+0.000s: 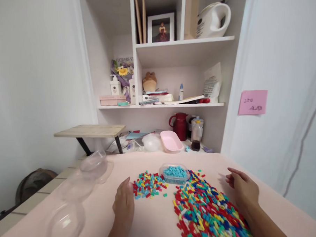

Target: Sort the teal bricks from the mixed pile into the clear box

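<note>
My left hand [124,201] stands on edge at the left side of a small pile of mixed coloured plastic pieces [147,185]. Its fingers are stretched out and it holds nothing. To the right of a much larger heap of small bricks [211,215], in red, blue, green and yellow, is my right hand [242,187]. Its fingers are loosely bent and apart, with nothing visible in them. Between the two piles, towards the back, a clear plastic tub [174,181] is filled with light blue pieces [175,171].
Several clear plastic containers [67,221] line the left of the pink tabletop [148,226]. A pink tray [171,141], a dark red jug [180,126] and a bottle of dark liquid [196,136] stand behind. A small wooden shelf [90,130] rises at the left.
</note>
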### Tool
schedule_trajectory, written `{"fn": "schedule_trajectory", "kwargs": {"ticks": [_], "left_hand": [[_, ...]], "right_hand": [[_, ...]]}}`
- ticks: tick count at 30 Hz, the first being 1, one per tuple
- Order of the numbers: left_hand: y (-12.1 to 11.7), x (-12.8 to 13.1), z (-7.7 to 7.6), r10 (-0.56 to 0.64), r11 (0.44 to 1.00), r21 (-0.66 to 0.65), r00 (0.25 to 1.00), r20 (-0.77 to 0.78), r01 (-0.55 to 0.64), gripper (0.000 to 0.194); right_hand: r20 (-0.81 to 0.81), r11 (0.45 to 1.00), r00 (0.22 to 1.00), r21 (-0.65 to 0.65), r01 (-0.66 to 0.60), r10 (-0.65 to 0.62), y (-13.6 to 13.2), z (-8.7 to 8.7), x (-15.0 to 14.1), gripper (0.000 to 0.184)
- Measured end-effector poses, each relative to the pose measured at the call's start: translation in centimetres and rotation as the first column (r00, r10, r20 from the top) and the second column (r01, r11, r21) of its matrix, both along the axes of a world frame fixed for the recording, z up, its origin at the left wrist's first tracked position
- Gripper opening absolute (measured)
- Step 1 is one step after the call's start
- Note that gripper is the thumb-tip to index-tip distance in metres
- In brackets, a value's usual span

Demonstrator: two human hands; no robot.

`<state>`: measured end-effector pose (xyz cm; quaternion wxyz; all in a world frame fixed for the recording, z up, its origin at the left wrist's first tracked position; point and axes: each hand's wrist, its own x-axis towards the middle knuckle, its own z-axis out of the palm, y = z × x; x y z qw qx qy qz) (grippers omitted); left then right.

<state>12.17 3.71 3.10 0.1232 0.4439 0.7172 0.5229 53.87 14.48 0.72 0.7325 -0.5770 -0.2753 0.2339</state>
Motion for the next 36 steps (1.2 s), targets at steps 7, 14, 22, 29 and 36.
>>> {"fn": "schedule_trajectory", "kwargs": {"ticks": [7,14,22,29,36], "left_hand": [[1.7,-0.9,0.9,0.069,0.994,-0.095,0.995,0.071,-0.062,0.054],[3.0,-1.6,1.1,-0.038,0.998,0.062,0.996,0.086,0.033,0.053],[3.3,-1.6,0.7,-0.148,0.973,0.190,0.985,0.093,0.129,0.048],[4.3,-1.5,-0.5,-0.157,0.982,0.113,0.987,0.020,0.154,0.049],[4.7,-1.6,-0.4,-0.196,0.980,0.029,0.977,-0.086,0.199,0.045]], "right_hand": [[-0.077,0.997,0.997,0.070,-0.019,0.024,1.1,-0.8,1.0,0.029],[-0.097,0.993,0.992,0.096,-0.075,0.084,1.0,-0.4,0.9,0.036],[-0.089,0.973,0.978,-0.125,-0.197,0.187,0.0,2.7,1.1,0.021],[0.119,0.971,0.978,-0.184,-0.150,0.173,-2.3,7.5,0.0,0.024],[0.382,0.762,0.662,-0.257,-0.594,0.645,-5.4,9.5,-11.9,0.026]]}}
